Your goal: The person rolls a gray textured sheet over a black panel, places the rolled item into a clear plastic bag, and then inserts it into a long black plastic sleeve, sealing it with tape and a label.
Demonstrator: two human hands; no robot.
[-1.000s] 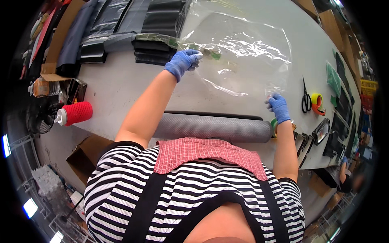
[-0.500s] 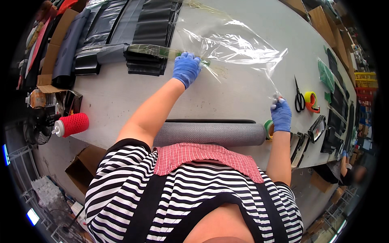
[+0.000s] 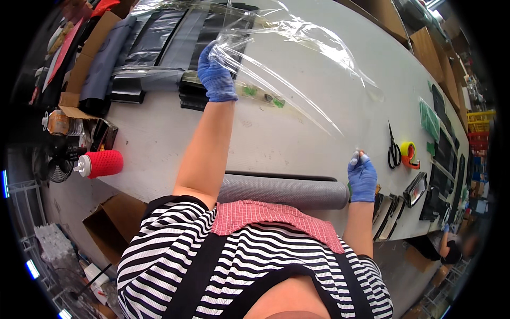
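A large sheet of clear plastic film (image 3: 297, 58) hangs stretched over the white table (image 3: 159, 143). My left hand (image 3: 215, 74), in a blue glove, grips the sheet's far left edge, raised near the stacked black pieces. The right hand (image 3: 362, 175), also blue-gloved, pinches the sheet's near right corner close to the table's front edge. Under the film lies a long strip with green marks (image 3: 260, 95).
A grey foam roll (image 3: 281, 191) lies along the front edge. Black scissors (image 3: 393, 149) and a yellow tape roll (image 3: 408, 151) sit to the right, with black trays (image 3: 417, 189) beyond. Stacks of black and grey pieces (image 3: 154, 53) fill the back left. A red-covered bottle (image 3: 101, 163) lies left.
My left hand has lifted the film's left edge farther up and away from me. The sheet now stands higher and tauter; the right hand stays near the front edge.
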